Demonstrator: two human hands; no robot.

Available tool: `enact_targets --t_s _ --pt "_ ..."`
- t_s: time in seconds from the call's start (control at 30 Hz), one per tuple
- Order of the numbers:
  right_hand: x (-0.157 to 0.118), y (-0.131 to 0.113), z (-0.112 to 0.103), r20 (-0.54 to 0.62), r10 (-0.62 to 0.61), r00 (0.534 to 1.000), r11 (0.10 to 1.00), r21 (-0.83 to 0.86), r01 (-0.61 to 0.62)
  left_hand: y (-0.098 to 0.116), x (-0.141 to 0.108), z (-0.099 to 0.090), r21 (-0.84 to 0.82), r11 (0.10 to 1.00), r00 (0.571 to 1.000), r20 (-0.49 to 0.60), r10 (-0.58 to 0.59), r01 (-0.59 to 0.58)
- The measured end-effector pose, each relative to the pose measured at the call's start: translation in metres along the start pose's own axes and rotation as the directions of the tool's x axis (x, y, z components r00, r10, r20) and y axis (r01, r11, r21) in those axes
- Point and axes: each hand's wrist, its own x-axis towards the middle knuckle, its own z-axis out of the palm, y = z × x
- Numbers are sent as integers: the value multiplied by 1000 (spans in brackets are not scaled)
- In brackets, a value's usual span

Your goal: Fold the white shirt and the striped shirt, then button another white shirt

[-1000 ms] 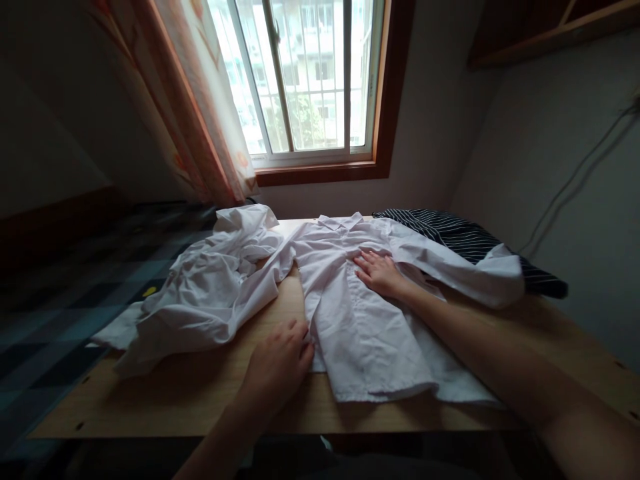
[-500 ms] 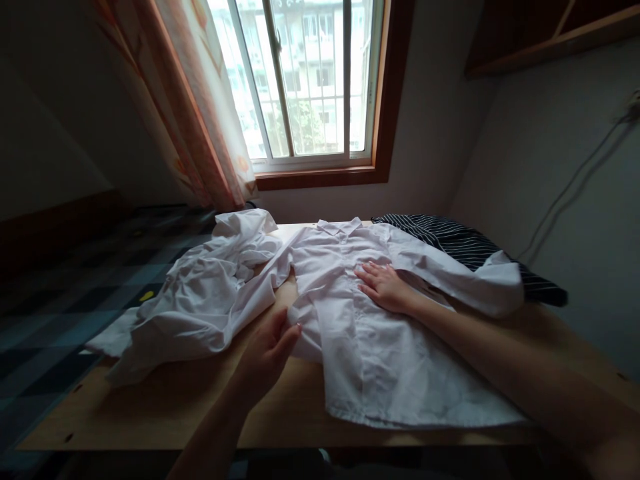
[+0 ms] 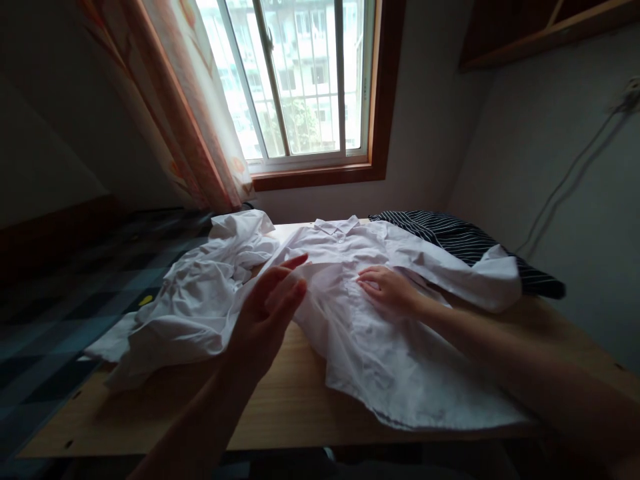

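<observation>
A white button-up shirt [image 3: 370, 347] lies front up on a wooden board, its collar toward the window. My left hand [image 3: 265, 313] is raised at the shirt's left side, thumb and forefinger apart. Beside those fingers the shirt's left side is lifted and smeared by motion; I cannot make out whether they still touch it. On the button strip at mid-shirt rests my right hand [image 3: 387, 288], palm down, with its fingers slightly bent and not gripping the cloth. A crumpled heap of white cloth [image 3: 195, 293] lies left of the shirt.
A black garment with white stripes [image 3: 450, 237] lies at the board's back right, partly under the shirt's sleeve. The wooden board [image 3: 280, 407] stands beside a dark checked bedspread [image 3: 45, 320]. Behind are a window [image 3: 305, 87] and an orange-patterned curtain [image 3: 180, 113].
My left hand has risen away from the board, and its fingers have spread. The shirt's left side has lifted and shifted right, baring more wood. My right hand's fingers have bent slightly.
</observation>
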Motion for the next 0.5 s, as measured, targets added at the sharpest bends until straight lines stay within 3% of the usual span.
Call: enact_targets --t_s 0.07,0.13,0.2,0.27,0.37,0.43,0.5 --pt "-4 -7 -4 7 62 998 987 151 -62 6 -6 11 41 996 972 227 67 -78" --pt "-10 -13 -7 88 124 988 945 292 -144 3 -16 24 85 981 874 472 115 -175" --pt "-16 -19 -7 192 161 968 907 359 -222 -10 -29 38 105 949 779 602 178 -297" --pt "-22 -24 -7 254 186 949 903 336 -267 -28 -41 48 156 888 698 681 222 -433" --pt "-29 -28 -3 255 193 947 936 241 -256 -48 -52 53 220 795 613 757 227 -566" --pt "-31 -29 -1 238 180 955 956 187 -227 -50 -54 50 215 779 582 782 224 -589" --pt "-32 -31 2 220 174 960 967 148 -209 -45 -53 43 205 791 597 767 236 -576"
